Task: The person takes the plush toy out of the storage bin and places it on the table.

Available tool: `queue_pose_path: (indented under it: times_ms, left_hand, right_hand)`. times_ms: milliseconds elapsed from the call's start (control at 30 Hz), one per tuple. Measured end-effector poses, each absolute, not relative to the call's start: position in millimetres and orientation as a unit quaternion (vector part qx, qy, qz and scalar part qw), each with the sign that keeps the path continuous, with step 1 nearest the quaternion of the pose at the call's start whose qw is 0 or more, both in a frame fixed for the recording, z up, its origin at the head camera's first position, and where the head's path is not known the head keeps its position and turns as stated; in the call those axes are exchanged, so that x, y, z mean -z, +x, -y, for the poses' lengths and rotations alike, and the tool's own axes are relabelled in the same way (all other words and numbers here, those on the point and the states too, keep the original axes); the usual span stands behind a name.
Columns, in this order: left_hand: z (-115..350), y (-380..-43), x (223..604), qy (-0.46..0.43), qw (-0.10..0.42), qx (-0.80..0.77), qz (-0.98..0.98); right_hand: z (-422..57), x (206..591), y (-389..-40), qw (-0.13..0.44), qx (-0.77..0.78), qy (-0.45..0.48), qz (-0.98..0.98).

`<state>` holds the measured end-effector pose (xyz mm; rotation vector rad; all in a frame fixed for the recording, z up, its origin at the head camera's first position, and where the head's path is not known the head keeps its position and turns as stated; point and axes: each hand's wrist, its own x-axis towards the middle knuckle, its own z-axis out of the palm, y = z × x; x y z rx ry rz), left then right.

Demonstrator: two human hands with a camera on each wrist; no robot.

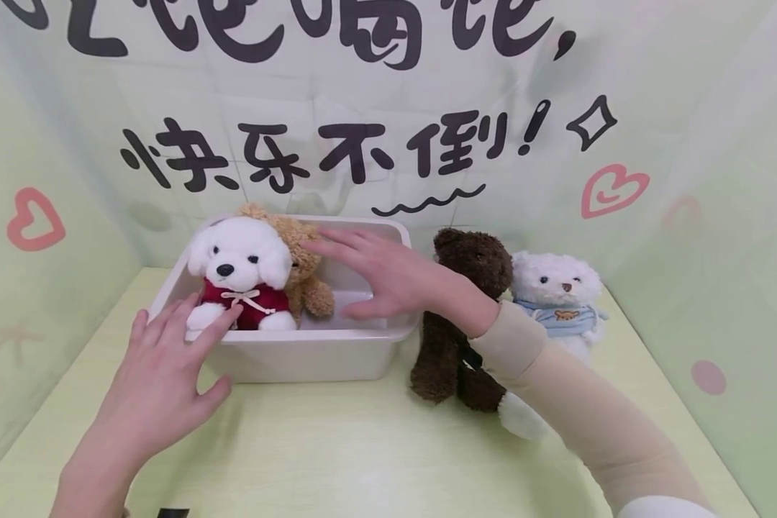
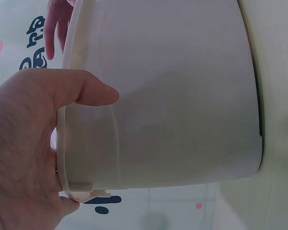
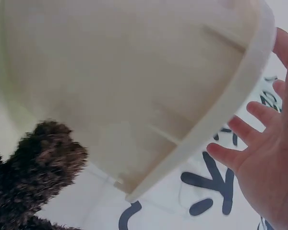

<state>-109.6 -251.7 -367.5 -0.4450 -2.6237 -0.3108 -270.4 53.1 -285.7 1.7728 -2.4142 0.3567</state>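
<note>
A white plush dog [image 1: 268,241] in a red top sits at the left end of a white plastic bin [image 1: 298,360]. Beside and behind it is a tan plush bear [image 1: 317,296], partly hidden by the dog. My left hand [image 1: 158,374] lies at the bin's front left rim, fingers spread toward the dog's front. In the left wrist view, its thumb [image 2: 98,91] extends over the outer wall. My right hand [image 1: 395,280] reaches over the bin's right half with fingers extended, fingertips overlapping the tan bear's side. The right wrist view shows those fingers [image 3: 245,132] spread beyond the rim.
To the bin's right, a dark brown plush bear [image 1: 475,255] leans beside a white plush bear [image 1: 550,277] in a blue top; my right forearm partly covers both. A printed wall sheet [image 1: 337,173] stands behind the pale wooden table [image 1: 337,446]. A small black object [image 1: 172,513] shows at the front edge.
</note>
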Motion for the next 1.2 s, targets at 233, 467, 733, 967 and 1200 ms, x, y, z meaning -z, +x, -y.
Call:
queue_pose_path:
  times_ms: [233, 467, 733, 967, 1200]
  left_hand:
    - [253, -109, 369, -0.16, 0.229, 0.114, 0.954]
    - [254, -110, 369, -0.164, 0.235, 0.113, 0.951]
    - [253, -110, 369, -0.167, 0.236, 0.116, 0.95]
    - [252, -110, 368, -0.169, 0.234, 0.114, 0.951]
    - [252, -110, 368, -0.17, 0.237, 0.116, 0.949]
  right_hand:
    - [-47, 280, -283, 0.035, -0.179, 0.531, 0.827]
    - [-26, 285, -292, 0.008, -0.176, 0.535, 0.826]
    - [10, 283, -280, -0.028, -0.112, 0.547, 0.829]
    - [26, 279, -271, -0.005, -0.07, 0.562, 0.824]
    - [31, 277, -268, 0.021, -0.032, 0.569, 0.822]
